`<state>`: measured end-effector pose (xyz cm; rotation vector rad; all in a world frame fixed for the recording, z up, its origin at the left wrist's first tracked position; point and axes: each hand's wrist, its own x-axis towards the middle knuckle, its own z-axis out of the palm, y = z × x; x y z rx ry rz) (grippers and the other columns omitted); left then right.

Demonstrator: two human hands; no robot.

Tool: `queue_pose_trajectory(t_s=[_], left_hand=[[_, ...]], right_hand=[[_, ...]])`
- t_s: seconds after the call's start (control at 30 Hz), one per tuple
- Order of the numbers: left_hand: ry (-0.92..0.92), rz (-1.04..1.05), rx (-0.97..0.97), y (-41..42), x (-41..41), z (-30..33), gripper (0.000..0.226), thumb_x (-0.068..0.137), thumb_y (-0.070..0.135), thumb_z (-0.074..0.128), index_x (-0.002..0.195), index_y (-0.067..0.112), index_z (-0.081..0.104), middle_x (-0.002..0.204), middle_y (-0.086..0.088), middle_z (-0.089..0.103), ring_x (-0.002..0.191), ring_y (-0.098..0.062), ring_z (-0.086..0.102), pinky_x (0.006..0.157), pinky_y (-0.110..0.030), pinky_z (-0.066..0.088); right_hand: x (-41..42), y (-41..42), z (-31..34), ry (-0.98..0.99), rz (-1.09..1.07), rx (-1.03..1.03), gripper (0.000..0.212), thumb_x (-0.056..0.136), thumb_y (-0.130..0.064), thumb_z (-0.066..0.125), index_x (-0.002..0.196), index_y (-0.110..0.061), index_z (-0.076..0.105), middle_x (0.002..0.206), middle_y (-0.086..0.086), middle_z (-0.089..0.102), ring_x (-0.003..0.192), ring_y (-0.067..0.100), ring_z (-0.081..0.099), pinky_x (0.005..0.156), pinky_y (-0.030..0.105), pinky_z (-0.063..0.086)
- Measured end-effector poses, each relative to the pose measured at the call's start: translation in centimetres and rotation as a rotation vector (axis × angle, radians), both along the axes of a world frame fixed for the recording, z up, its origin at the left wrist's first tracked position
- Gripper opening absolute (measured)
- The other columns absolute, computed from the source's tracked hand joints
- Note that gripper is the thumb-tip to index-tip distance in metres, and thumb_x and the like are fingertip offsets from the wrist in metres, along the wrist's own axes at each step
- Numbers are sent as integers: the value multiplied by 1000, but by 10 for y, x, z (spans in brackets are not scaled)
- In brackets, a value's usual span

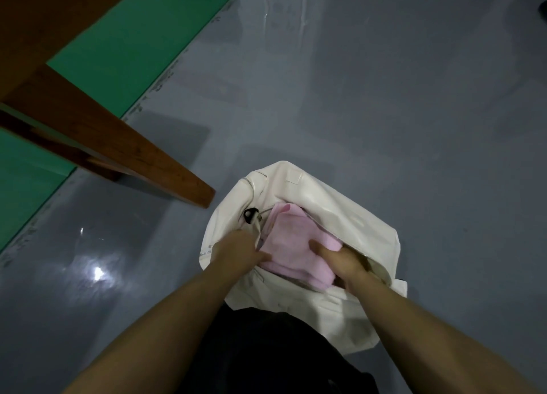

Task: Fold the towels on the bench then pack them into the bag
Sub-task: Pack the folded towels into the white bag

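A white bag (334,207) stands open on the grey floor just in front of me. A folded pink towel (293,245) lies in its mouth, partly inside. My left hand (236,251) grips the left rim of the bag's opening beside the towel, fingers curled over the edge. At the towel's right side my right hand (343,263) holds the pink towel, thumb on top and fingers tucked down into the bag out of sight. A black zip pull (250,214) hangs at the opening's left end.
A brown wooden bench (97,130) juts in from the upper left, its end close to the bag. Green flooring (142,29) runs behind it. The grey floor (384,97) stretches away to the right. My dark trousers (266,349) fill the bottom middle.
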<state>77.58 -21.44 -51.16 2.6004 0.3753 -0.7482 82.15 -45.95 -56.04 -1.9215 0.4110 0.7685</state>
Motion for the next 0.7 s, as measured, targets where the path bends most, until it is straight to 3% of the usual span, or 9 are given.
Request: queue_pose_trajectory(t_s=[0.1,0.17,0.27,0.33,0.43,0.5,0.57,0.63,0.7], left_hand=[[-146,35,-32,-9,-1,4,43,90,55,67,76,19,46,73,4,51,80,-21,60,71,-33,45],[-320,80,-70,-15,3,11,37,94,51,64,80,20,50,74,4,55,76,-21,62,71,-34,51],[-617,28,141,-14,15,13,42,88,54,69,91,14,56,87,-2,58,78,-21,56,69,-37,53],[-557,-7,311,-6,20,8,53,82,60,72,100,13,58,98,-5,56,88,-22,54,78,-37,51],[-463,-82,455,9,16,-5,47,85,51,66,116,16,61,115,-5,54,103,-23,52,89,-34,45],[-411,-17,438,16,13,-12,55,86,54,63,127,19,58,127,-5,52,116,-23,49,98,-35,42],[-385,164,369,19,16,-13,69,86,64,62,134,16,53,134,-5,53,125,-24,48,107,-37,40],[-387,265,350,17,24,-12,76,85,68,63,135,13,51,134,-5,55,125,-24,50,108,-37,40],[-386,303,368,12,30,-15,77,83,67,66,136,13,49,134,-7,55,125,-26,51,106,-39,40]], right_hand=[[7,1,1,-9,-35,97,100,47,-85,78,129,-28,68,130,-7,66,123,13,59,113,39,42],[7,4,4,30,-67,177,92,54,-78,82,130,-27,67,131,-9,66,125,11,57,114,35,40],[-1,10,7,-68,-45,123,74,73,-70,76,132,-26,65,131,-8,65,123,11,58,113,34,40],[-5,10,5,-83,6,78,71,75,-72,71,129,-26,66,127,-5,68,119,14,62,109,35,45],[-8,11,6,-3,9,73,52,84,-57,73,125,-27,65,129,-7,66,113,13,64,104,30,46],[-11,11,7,-115,35,-6,58,89,-52,71,137,-25,56,131,-13,55,120,9,53,104,20,33],[-12,12,8,-141,69,-46,66,88,-53,70,143,-22,52,128,-12,52,120,8,48,106,19,29],[-11,19,14,-147,93,-119,71,84,-64,68,140,-22,56,132,-9,59,121,11,55,111,25,36],[-9,24,14,-209,15,-182,63,92,-66,55,136,-20,57,128,-2,66,116,16,63,104,29,47]])
